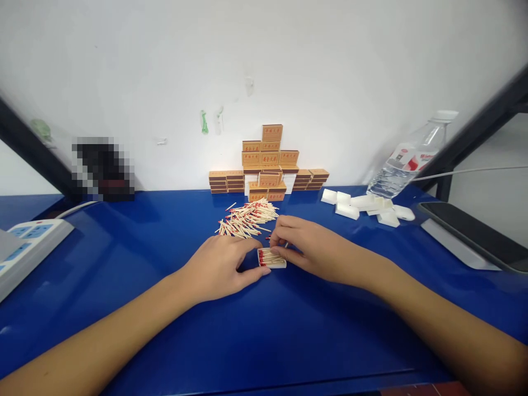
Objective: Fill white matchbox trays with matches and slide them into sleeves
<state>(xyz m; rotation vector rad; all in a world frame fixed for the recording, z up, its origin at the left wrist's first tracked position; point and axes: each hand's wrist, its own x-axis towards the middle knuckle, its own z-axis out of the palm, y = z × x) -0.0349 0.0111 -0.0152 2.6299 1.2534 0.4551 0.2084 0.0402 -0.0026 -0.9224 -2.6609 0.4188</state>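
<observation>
A small white matchbox tray (282, 265) lies on the blue table, with red-tipped matches (270, 257) filling it. My left hand (223, 264) steadies its left end, thumb at the near corner and index finger at the far one. Over the tray's right side, my right hand (303, 242) is closed in a pinch, with a match stick partly showing at its fingertips. Just beyond the hands spreads a loose heap of matches (247, 220), heads pointing various ways.
Stacked matchboxes (270, 159) stand against the wall behind the heap. White empty trays (365, 203) lie at the right, near a tilted water bottle (406, 159) and a dark phone (474, 234). A power strip (37, 242) sits at the left edge.
</observation>
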